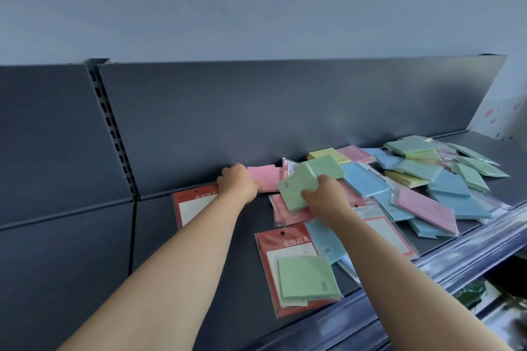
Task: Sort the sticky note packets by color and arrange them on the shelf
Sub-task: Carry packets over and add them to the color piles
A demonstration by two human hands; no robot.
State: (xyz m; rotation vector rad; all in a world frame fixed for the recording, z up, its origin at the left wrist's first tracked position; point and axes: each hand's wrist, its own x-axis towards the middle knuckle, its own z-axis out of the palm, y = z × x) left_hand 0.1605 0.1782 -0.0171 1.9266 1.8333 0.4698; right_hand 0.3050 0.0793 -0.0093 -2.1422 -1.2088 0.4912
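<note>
— What could go wrong here?

— Biggest thing first. The shelf (233, 251) is open at the front. The pile (427, 179) on its right side is loose and mixed up, with blue, pink, green and yellow all on top of each other. If I bump it, I think some could slide off the front.

— And the red packet (299, 271)?

— It lies right at the front edge, just beside my right arm. My arm could knock it off when I pull back.

— What are your hands doing?

— My right hand (328, 194) reaches out over the middle of the shelf. Its fingers are curled round the green packets (302, 182), two I think, held up above some pink ones. The wrap looks shiny, so one could slip out.

— And the left?

— My left hand (238, 182) is far back by the wall. Its fingers are curled and it touches the pink packet (265, 178). I can't tell if it really holds it.
</note>
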